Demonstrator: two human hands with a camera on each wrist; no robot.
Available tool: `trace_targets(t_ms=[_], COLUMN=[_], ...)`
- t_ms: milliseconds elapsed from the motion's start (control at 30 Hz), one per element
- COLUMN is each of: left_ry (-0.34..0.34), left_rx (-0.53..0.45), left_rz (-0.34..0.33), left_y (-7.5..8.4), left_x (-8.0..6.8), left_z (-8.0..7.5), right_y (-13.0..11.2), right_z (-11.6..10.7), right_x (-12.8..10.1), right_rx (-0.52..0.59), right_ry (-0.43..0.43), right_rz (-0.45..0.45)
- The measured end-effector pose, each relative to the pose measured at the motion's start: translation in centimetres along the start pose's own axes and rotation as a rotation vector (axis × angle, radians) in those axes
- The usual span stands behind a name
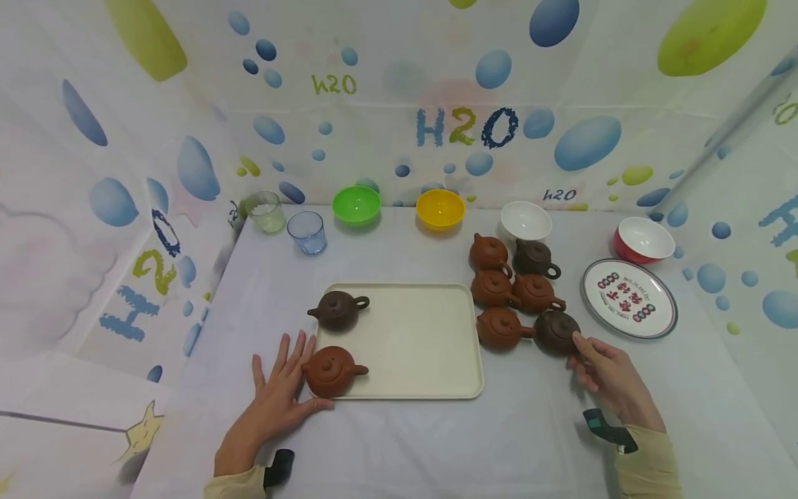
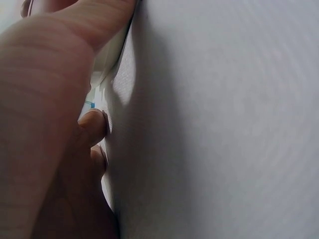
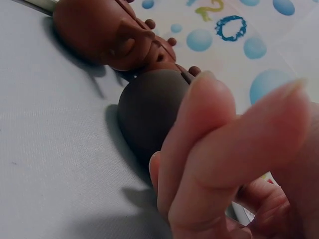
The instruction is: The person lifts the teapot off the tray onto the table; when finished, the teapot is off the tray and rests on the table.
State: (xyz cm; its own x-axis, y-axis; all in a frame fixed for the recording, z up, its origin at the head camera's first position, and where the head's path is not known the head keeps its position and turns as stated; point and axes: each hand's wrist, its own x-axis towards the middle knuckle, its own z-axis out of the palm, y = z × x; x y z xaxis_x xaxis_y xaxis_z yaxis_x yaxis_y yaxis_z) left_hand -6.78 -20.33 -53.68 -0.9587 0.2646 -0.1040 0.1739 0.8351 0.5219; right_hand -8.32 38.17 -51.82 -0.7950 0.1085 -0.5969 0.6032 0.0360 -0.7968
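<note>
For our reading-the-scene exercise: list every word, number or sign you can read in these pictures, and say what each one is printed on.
"H2O": large blue and green letters on the backdrop sheet behind the table.
"h2O": small green letters on the same sheet, upper left; a small dark one at right.
"H2O": on the left side sheet, slanted.
Round printed plate: red characters and rim lettering, too small to read.

Between the cream tray (image 1: 411,339) and the block of six teapots (image 1: 514,294) runs only a narrow strip of bare worktop (image 1: 499,430), while the near edge in front of both lies open and wide. The tray's right half is bare, but two teapots (image 1: 333,371) crowd its left rim, with the left hand (image 1: 277,391) flat just beside them. Along the back, glasses (image 1: 307,232) and bowls (image 1: 439,208) stand in a spaced row, and the printed plate (image 1: 628,298) closes off the right of the teapot block.
</note>
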Motion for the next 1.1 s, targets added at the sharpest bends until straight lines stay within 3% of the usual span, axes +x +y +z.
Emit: trace_targets(t_ms=[1100], left_ry=[0.006], left_rx=[-0.008], left_rz=[-0.002], left_y=[0.18], left_x=[-0.01], left_z=[-0.09], right_y=[0.26], right_z=[-0.02], right_x=[0.02], right_rx=[-0.024], right_ry=[-0.002], right_rz=[-0.027])
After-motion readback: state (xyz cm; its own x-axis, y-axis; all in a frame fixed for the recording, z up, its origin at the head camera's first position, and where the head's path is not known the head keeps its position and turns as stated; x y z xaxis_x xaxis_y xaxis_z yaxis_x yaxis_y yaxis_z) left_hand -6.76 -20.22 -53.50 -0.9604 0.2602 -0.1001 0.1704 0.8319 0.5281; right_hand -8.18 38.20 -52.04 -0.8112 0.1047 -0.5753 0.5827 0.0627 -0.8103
